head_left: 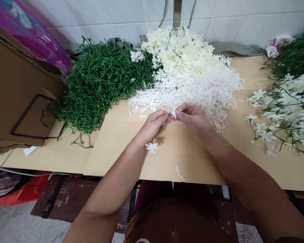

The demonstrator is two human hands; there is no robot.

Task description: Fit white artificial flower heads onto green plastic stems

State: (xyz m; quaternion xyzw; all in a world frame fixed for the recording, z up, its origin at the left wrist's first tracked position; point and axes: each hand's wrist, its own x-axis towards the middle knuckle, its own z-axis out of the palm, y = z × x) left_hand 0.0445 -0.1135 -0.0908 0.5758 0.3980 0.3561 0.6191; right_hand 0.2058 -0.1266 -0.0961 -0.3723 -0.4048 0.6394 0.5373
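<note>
My left hand (155, 124) pinches a green artificial flower stem, whose tip (170, 114) shows between the two hands. Below this hand hangs a white artificial flower (151, 147) on a short length of green stem. My right hand (194, 118) is closed at the fingertips on a small white flower piece (174, 113), which meets the stem tip; its exact shape is partly hidden. Just behind the hands lies a heap of thin white sticks (192, 91). White petal heads (179, 54) are piled beyond them.
Green stems (106, 74) form a big tangle at the left, beside a cardboard box (17, 81) and a black wire frame (25, 114). Stemmed white flowers (294, 111) lie at the right. A white strip of sticks (180, 173) rests near the table's front edge.
</note>
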